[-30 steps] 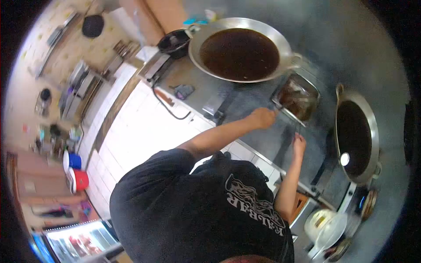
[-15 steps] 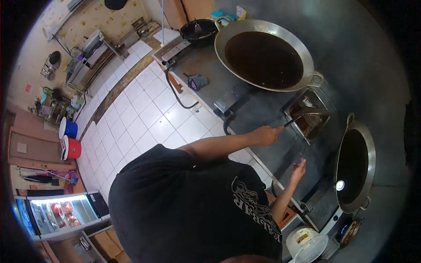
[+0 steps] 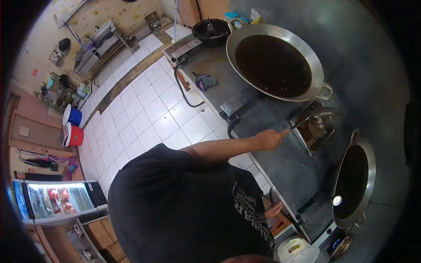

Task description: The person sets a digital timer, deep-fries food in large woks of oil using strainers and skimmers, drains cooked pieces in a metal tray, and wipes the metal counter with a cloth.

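Note:
My left hand point(image 3: 268, 140) is closed round the handle of a long-handled metal ladle or strainer. Its round head point(image 3: 317, 127) is over a rectangular metal tray point(image 3: 311, 152) with brownish contents; whether it touches them is unclear. My right hand point(image 3: 274, 210) is low beside the counter's front edge, fingers apart, with nothing visible in it. Beyond the tray stands a large wok point(image 3: 274, 65) of dark liquid. A second wok point(image 3: 352, 182), also with dark liquid, is to the right, with a round white-faced thing point(image 3: 337, 200) at its rim.
A black pan point(image 3: 212, 33) and a grey cloth point(image 3: 205, 82) lie on the metal counter point(image 3: 280, 171). A white tub point(image 3: 293, 249) is near a lit burner point(image 3: 337, 243) at bottom right. Red point(image 3: 73, 135) and blue point(image 3: 73, 115) buckets stand on the far floor by a glass-fronted fridge point(image 3: 59, 199).
My right hand has moved from beside the tray down to the counter's edge. My left hand still grips the handle, and the tool's head is now over the tray. The view has shifted.

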Available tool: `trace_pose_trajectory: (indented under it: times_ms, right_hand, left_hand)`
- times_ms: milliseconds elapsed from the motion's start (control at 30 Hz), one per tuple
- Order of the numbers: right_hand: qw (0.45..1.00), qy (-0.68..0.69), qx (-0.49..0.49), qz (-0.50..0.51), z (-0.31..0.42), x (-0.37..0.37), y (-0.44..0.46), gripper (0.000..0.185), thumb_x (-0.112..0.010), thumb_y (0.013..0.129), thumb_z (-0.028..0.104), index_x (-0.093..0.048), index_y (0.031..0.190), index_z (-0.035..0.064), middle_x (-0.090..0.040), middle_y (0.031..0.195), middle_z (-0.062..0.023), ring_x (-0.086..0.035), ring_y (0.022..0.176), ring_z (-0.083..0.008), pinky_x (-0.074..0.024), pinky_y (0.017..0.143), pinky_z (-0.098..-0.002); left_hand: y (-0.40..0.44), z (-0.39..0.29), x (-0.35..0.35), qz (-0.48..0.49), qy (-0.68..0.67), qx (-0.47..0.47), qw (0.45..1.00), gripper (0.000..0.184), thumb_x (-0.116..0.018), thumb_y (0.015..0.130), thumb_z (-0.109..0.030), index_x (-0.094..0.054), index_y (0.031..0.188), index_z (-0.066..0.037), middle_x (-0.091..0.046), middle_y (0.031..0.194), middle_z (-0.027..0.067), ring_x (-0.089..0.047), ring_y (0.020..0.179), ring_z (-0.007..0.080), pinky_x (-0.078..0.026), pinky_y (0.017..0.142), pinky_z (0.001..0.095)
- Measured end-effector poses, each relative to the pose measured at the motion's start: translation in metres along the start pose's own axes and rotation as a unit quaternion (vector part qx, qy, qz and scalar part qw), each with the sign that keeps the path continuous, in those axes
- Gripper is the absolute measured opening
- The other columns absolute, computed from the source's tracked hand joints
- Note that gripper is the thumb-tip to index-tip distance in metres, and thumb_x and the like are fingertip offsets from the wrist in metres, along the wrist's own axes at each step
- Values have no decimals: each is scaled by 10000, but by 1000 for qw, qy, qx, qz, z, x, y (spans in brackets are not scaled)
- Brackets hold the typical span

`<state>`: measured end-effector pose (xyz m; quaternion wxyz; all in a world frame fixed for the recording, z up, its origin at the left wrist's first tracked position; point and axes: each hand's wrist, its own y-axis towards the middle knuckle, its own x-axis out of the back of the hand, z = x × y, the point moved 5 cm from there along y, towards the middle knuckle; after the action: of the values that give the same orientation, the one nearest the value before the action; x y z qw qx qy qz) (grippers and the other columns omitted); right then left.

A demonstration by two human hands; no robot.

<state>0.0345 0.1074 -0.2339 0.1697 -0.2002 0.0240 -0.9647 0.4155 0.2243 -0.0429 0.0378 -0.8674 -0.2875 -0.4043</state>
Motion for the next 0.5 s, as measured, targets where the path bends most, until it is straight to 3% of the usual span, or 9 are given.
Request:
trace_pose_trajectory:
  times_ms: [33,100,133,200,300,500]
  right_hand:
    - [1000,-18,-13,-10,-4,6,-3,472,-360,946,409,-564,1088,8,-591,973,-205,-563,839,-364,-447,702,-442]
    - [997,-64,-19,-37,-19,16,-13,472,-360,945,410,-568,1079,8,-593,961,-205,-564,833,-367,-445,700,-444]
    - [995,-85,-16,-51,-25,20,-17,472,-360,945,410,-569,1075,8,-594,955,-206,-565,831,-368,-445,699,-445]
    - [990,-115,-13,-78,-36,24,-25,472,-360,944,411,-573,1066,8,-595,944,-206,-566,825,-371,-443,697,-447]
    - [984,-142,-18,-109,-49,30,-38,472,-360,943,412,-578,1053,8,-598,926,-206,-567,817,-375,-441,693,-450]
    - [975,-167,-35,-143,-65,36,-54,475,-360,940,415,-588,1027,8,-604,890,-207,-570,800,-382,-437,687,-457]
  left_hand:
    - [-2,-12,13,5,0,-3,1000,579,-455,852,-90,-238,1386,-35,-559,630,210,-559,550,361,-456,563,448]
    - [-1,-30,32,57,-67,44,995,586,-441,838,-110,-235,1381,-33,-602,734,214,-584,719,383,-452,688,479]
    - [-2,-31,28,60,-70,38,995,586,-441,838,-110,-235,1381,-33,-602,734,214,-584,719,383,-452,688,479]
    - [-3,-27,23,-8,-36,18,999,542,-428,861,-107,-270,1377,-54,-558,621,227,-560,565,390,-461,583,466]
    - [0,-9,7,-4,44,-2,999,554,-433,852,-111,-267,1377,-53,-568,642,233,-562,579,399,-458,591,478]
    - [2,-24,24,-5,25,11,1000,571,-443,838,-101,-265,1378,-62,-585,692,244,-562,609,415,-455,604,483]
